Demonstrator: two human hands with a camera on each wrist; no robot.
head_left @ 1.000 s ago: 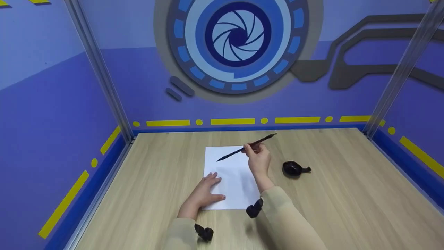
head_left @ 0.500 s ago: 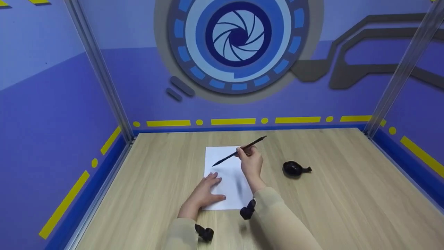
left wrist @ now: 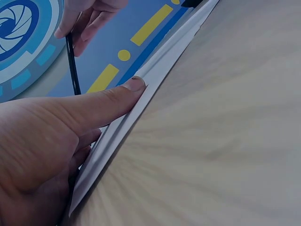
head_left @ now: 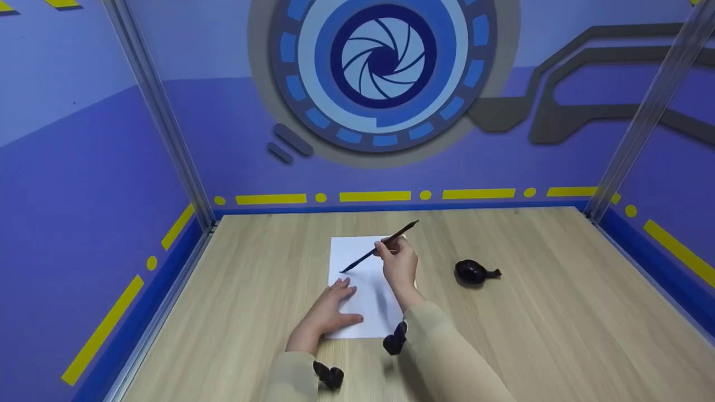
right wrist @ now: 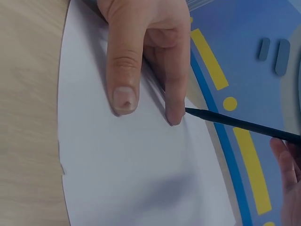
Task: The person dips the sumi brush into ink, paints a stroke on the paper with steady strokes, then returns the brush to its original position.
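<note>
A white sheet of paper [head_left: 368,326] lies on the wooden table in the head view. My left hand [head_left: 328,311] rests on its left side with fingers and thumb spread. In the left wrist view the thumb [left wrist: 117,96] lies on the paper near its edge. My right hand [head_left: 401,269], over the right side of the paper, pinches a slim black brush [head_left: 363,259] between thumb and fingers. The brush slants down to the left, its pointed tip just beyond my left fingertips. Whether the tip touches the paper I cannot tell. The right wrist view also shows the brush [right wrist: 244,124].
A small round black dish [head_left: 471,272] with a short handle stands on the table to the right of the paper. Blue printed walls [head_left: 234,139] enclose the table [head_left: 246,279] at the back and on both sides. Black devices sit at both wrists.
My right hand has moved left and slightly toward me, bringing the brush tip down and left, close to my left fingertips. The left hand, paper and black dish have stayed put.
</note>
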